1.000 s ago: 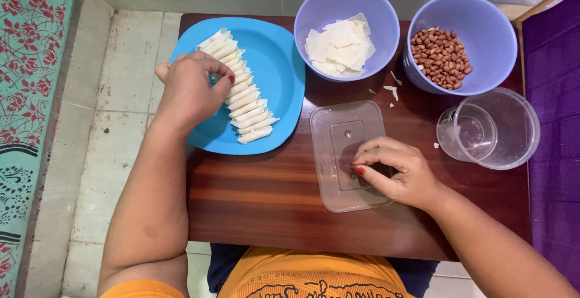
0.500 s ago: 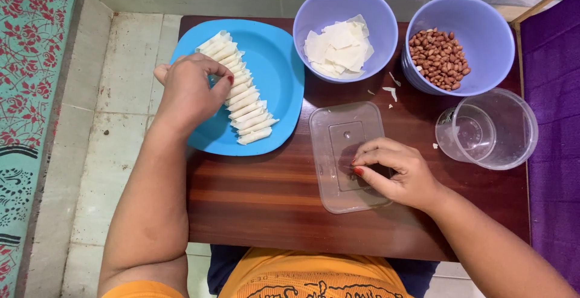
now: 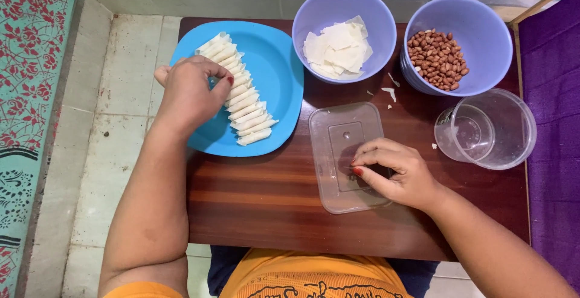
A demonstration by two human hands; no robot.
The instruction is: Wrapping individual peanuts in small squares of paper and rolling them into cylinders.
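My left hand [image 3: 192, 96] rests on the blue plate [image 3: 279, 80], fingers curled against a row of several white rolled pastry sticks [image 3: 243, 102]. Whether it pinches one of them I cannot tell. My right hand [image 3: 396, 171] lies palm down on a clear plastic lid [image 3: 335, 135] in the middle of the small wooden table [image 3: 266, 201], fingertips bent and pressing on the lid. Nothing shows between its fingers.
A lilac bowl [image 3: 314, 17] of white pastry squares and a lilac bowl [image 3: 483, 26] of peanuts stand at the table's far edge. A clear round tub [image 3: 501, 129] with a small clear cup [image 3: 465, 134] in it sits right. Pastry scraps [image 3: 389, 89] lie between.
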